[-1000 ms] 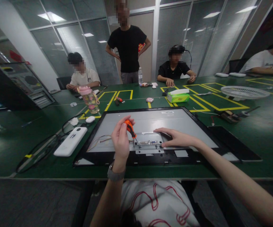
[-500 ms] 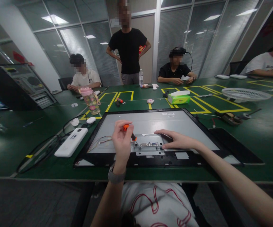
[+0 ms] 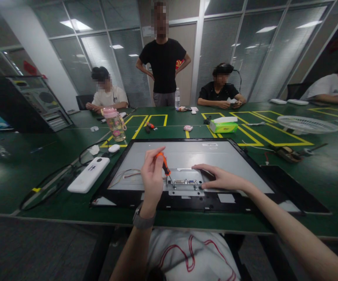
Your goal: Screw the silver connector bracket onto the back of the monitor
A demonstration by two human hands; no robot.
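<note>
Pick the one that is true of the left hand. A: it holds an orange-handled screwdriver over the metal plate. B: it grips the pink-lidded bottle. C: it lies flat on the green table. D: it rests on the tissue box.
A: the left hand is closed on the orange-handled screwdriver, tip down at the metal plate on the panel.

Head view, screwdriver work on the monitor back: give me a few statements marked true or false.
1. The left hand holds an orange-handled screwdriver. True.
2. The right hand grips a second screwdriver. False: it lies flat on the metal plate, holding nothing.
3. The screwdriver's tip points down at the metal plate. True.
4. The white device lies on top of the monitor panel. False: it lies on the table, left of the panel.
</note>
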